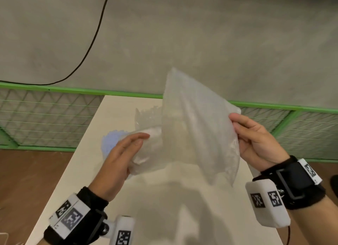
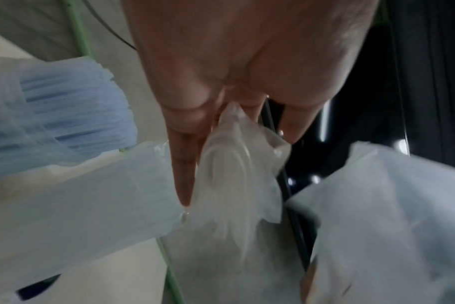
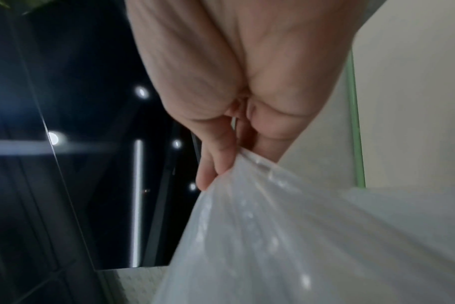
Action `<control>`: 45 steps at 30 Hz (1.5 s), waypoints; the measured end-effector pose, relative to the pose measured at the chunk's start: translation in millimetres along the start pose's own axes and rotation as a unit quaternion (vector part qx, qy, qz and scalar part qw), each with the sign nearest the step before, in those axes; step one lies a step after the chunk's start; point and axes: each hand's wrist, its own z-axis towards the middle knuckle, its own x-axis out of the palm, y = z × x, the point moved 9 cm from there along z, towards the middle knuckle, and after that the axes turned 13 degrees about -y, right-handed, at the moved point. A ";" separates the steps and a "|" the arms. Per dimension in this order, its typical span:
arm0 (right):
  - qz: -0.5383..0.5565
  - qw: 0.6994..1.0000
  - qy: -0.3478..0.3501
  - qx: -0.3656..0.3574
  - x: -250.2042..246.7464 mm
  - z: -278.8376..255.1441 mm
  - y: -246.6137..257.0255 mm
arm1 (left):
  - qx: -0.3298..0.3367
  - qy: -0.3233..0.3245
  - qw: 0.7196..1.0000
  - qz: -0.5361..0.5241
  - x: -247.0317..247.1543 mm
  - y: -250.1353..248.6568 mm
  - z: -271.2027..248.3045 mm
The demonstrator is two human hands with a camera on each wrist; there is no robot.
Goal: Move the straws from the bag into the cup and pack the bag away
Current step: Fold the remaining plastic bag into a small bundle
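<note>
Aloft, both hands (image 1: 117, 159) (image 1: 256, 140) pinch bag (image 1: 197, 133).

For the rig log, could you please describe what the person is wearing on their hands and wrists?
The left hand and right hand are bare, without gloves. Each wrist carries a black fabric band holding a black mount, white blocks printed with black-and-white square markers, and a thin dark cable hangs below the right block. No sleeves are visible.
</note>
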 end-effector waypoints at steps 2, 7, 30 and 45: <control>0.008 1.000 -0.010 0.017 3.3 -1.3 -3.0 | -0.045 0.067 0.997 -0.004 18.4 10.0 -7.3; -0.036 0.994 0.084 0.067 17.9 -9.4 -18.3 | -0.014 0.143 0.987 0.077 44.2 -3.6 -6.8; -0.419 0.882 -0.014 -0.215 31.1 -15.0 -8.4 | 0.005 0.133 0.990 0.036 55.9 -36.4 -6.6; -0.463 0.835 -0.072 -0.287 40.7 -22.2 4.9 | 0.062 0.118 0.979 0.153 48.2 -29.1 9.5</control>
